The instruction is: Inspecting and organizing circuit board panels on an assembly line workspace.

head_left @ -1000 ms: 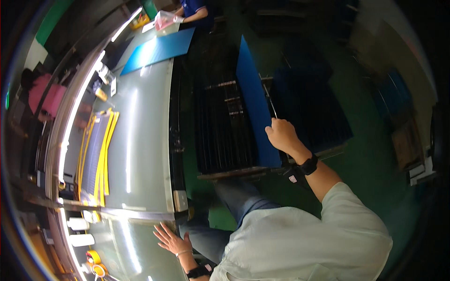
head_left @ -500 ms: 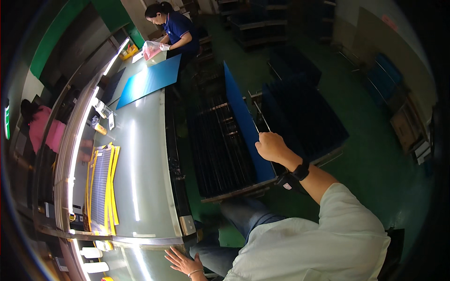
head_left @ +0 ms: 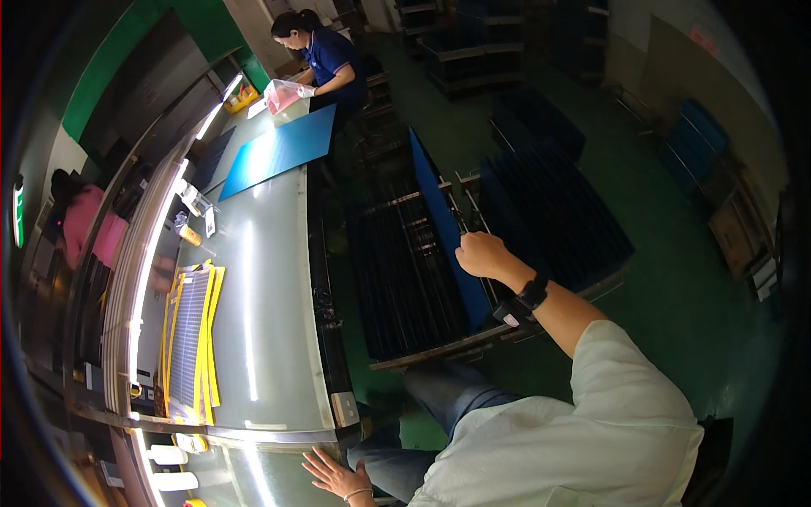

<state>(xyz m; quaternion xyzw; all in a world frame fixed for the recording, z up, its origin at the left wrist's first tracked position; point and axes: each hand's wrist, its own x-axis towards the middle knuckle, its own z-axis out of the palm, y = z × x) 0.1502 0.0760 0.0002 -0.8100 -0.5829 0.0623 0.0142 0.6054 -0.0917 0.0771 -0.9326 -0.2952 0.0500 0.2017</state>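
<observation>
Beside the bench my right hand (head_left: 483, 255) is closed in a fist at the edge of an upright blue sheet (head_left: 446, 224). What its fingers grip is hidden; a thin metal rod of the rack frame runs up close to the knuckles. The sheet stands on edge at the right side of a slatted rack (head_left: 397, 283) with dark upright panels. My left hand (head_left: 334, 475) is open, fingers spread, at the near edge of the bench (head_left: 287, 338), holding nothing.
A bright blue sheet (head_left: 283, 150) lies on the far bench, near a person in dark blue (head_left: 334, 68) handling a clear bag. Yellow-edged striped panels (head_left: 193, 342) lie at left. Another dark-panel rack (head_left: 553, 211) stands right. A person in pink (head_left: 89, 224) is beyond the lamps.
The view has shifted slightly. My right hand has moved a little left against the racks, and the upright blue sheet shows a narrower face. My left hand stays spread at the bench edge.
</observation>
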